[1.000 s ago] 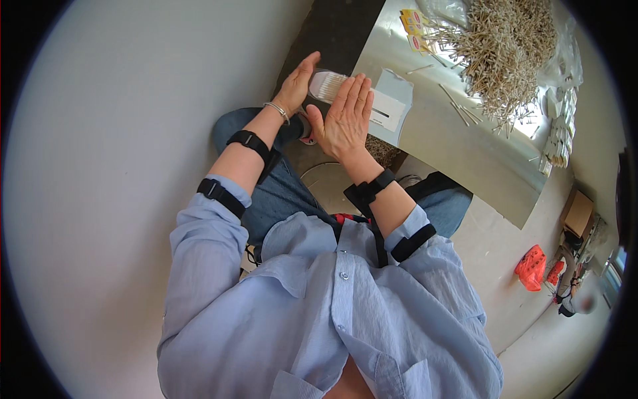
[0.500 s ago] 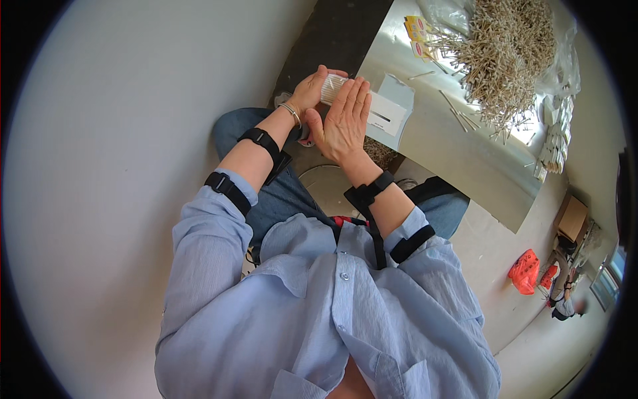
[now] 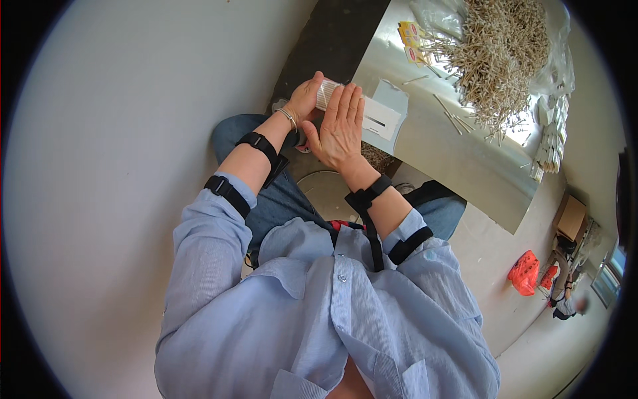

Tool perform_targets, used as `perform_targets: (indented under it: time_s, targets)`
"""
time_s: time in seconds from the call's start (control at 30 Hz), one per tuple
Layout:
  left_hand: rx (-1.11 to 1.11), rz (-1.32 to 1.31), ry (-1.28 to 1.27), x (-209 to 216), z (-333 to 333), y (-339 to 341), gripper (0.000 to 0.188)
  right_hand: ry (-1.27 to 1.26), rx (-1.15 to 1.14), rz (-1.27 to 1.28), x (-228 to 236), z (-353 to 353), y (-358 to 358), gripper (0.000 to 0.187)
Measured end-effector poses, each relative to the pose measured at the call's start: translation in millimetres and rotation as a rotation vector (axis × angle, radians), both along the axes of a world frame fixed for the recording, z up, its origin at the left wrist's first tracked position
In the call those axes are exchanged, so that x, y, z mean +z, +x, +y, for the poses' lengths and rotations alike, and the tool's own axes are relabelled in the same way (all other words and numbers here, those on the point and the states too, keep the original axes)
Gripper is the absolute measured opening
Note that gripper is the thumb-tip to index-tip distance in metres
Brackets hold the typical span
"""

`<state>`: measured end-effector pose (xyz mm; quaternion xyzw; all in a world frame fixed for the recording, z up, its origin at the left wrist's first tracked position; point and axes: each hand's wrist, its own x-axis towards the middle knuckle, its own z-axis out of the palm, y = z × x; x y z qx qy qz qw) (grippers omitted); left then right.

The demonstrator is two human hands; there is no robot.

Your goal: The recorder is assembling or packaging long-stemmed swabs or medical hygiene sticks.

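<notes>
My left hand [image 3: 307, 98] cups the left end of a bundle of white sticks in a clear wrapper [image 3: 325, 95], which look like cotton swabs. Its thumb points up along the bundle, and the other fingers are mostly hidden behind. Over the bundle's right end lies my right hand [image 3: 340, 130], flat, with the fingers stretched out side by side and the thumb apart. Past its fingers, a white panel with a dark slit [image 3: 376, 122] rests on a pale blue sheet [image 3: 392, 98] at the table's edge. Whether the panel joins the wrapper is hidden under my hand.
A large heap of cotton swabs [image 3: 505, 60] lies on the metal table [image 3: 458, 156], with loose swabs [image 3: 453, 114] nearby. Yellow-and-white cards [image 3: 411, 41], clear plastic [image 3: 555, 70] and stacked white packs [image 3: 553, 136] surround it. A red bag [image 3: 525, 272] and a cardboard box [image 3: 571, 216] stand on the floor.
My left fingers, which showed beyond the bundle's far side, are now out of sight. My right hand stays flat over the bundle, nearly unmoved; the whole view has shifted slightly.
</notes>
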<state>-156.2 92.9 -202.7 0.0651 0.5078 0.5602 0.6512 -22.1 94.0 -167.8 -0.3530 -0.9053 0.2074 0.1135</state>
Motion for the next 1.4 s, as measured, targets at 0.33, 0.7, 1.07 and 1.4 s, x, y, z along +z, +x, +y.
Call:
perform_targets:
  time_s: [0.33,0.7,1.07,1.4]
  targets:
    - [-0.018,0.298,0.03,-4,-1,-7,0.058,-0.003,-0.028,-0.015,5,0,-5,0.094]
    - [-0.235,0.826,0.071,-6,2,-14,0.045,-0.044,-0.036,0.051,11,9,-3,0.087]
    - [-0.257,0.884,0.065,-5,1,-13,0.039,0.301,-0.028,-0.075,31,263,19,0.032]
    - [-0.239,0.897,0.059,5,-3,-11,0.042,0.213,0.08,-0.187,39,292,12,0.021]
